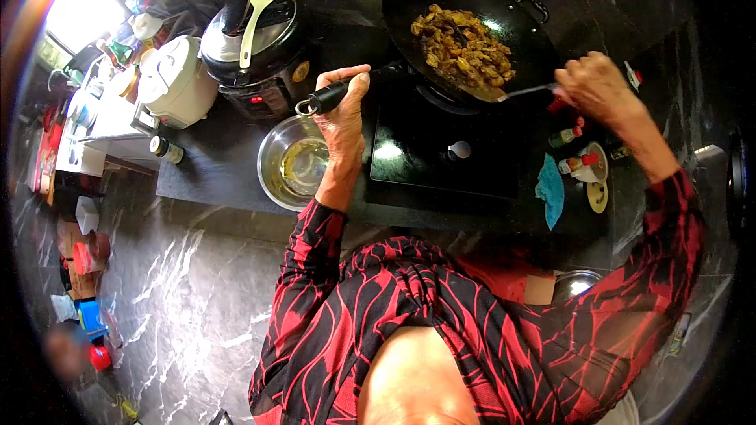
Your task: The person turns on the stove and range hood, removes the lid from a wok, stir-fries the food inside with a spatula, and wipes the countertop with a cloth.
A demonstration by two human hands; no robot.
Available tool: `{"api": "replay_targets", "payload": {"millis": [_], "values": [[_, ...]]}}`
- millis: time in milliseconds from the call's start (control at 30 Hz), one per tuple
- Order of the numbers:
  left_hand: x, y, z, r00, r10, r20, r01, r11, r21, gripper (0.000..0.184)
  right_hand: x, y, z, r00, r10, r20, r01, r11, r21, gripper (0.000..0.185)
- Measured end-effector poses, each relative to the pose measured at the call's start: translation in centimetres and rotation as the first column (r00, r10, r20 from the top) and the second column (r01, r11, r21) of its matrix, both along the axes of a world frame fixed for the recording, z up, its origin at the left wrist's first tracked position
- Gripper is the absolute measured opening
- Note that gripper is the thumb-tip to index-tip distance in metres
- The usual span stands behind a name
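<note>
A black wok (402, 12) is at the top centre, with a heap of chopped, browned food (465, 47) in it. My left hand (345, 110) is wrapped round the wok's long black handle (331, 95), which ends in a metal ring. In my closed right hand (594, 88) is a metal spatula (526, 92). Its blade reaches over the wok's near rim to the edge of the food. Below my left hand's wrist, partly hidden by the forearm, a steel bowl (272, 161) holds some yellowish liquid.
A black cooktop (441, 161) lies in front of me. Left of it are an electric pressure cooker (260, 83) with a pale ladle (258, 12) on its lid, and a white rice cooker (179, 83). A teal cloth (550, 191) and small bottles (565, 137) lie at the right.
</note>
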State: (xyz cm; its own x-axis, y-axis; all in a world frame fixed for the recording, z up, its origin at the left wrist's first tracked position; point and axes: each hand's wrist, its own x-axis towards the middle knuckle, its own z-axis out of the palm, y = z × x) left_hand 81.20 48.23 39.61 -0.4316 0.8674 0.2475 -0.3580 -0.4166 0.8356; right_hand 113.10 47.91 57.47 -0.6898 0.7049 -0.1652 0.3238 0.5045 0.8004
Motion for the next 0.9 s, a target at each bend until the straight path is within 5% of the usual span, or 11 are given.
{"api": "replay_targets", "payload": {"millis": [67,267,500,900], "values": [[-0.1,-0.1,0.2,1.0,-0.001,0.013,0.001,1.0,-0.004,0.013,-0.3,2.1,-4.2,0.995,-0.005,0.099,-0.008,0.992,0.125,0.018],[-0.3,-0.3,0.3,0.998,-0.006,-0.055,0.004,0.999,-0.039,0.011,0.4,6.9,-8.6,0.989,0.069,-0.128,-0.02,0.936,0.353,0.021],[-0.4,-0.1,0.4,1.0,0.007,0.0,-0.007,0.999,-0.041,0.014,2.7,6.6,-3.8,0.944,0.003,-0.329,0.103,0.947,0.304,0.032],[-0.9,0.1,0.2,0.999,0.029,0.013,-0.028,0.999,-0.029,0.012,4.1,12.8,-3.4,0.914,-0.217,-0.343,0.286,0.944,0.165,0.037]]}}
